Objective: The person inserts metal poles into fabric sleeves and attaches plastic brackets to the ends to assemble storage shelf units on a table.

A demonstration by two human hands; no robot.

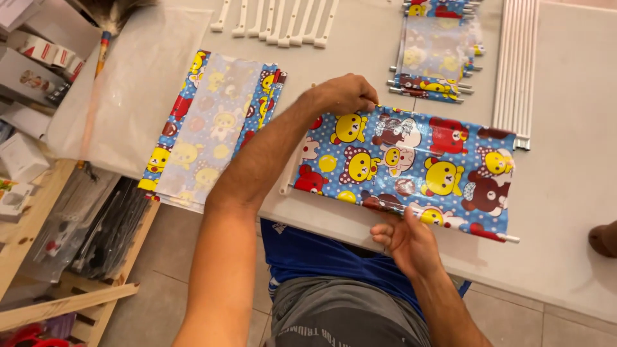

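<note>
A blue plastic sheet printed with yellow, red and brown cartoon bears (411,164) lies flat on the grey table (565,193), with a thin white rod through each long edge. My left hand (347,93) pinches the sheet's far top-left corner at the rod. My right hand (408,241) grips the near edge, thumb on top, around the white rod (508,238) that sticks out to the right.
A stack of similar printed sheets (212,128) lies to the left beside a clear plastic bag (128,83). More finished sheets with rods (437,51), a bundle of white tubes (517,64) and white plastic brackets (276,22) sit at the back. Wooden shelves with boxes (32,193) stand at left.
</note>
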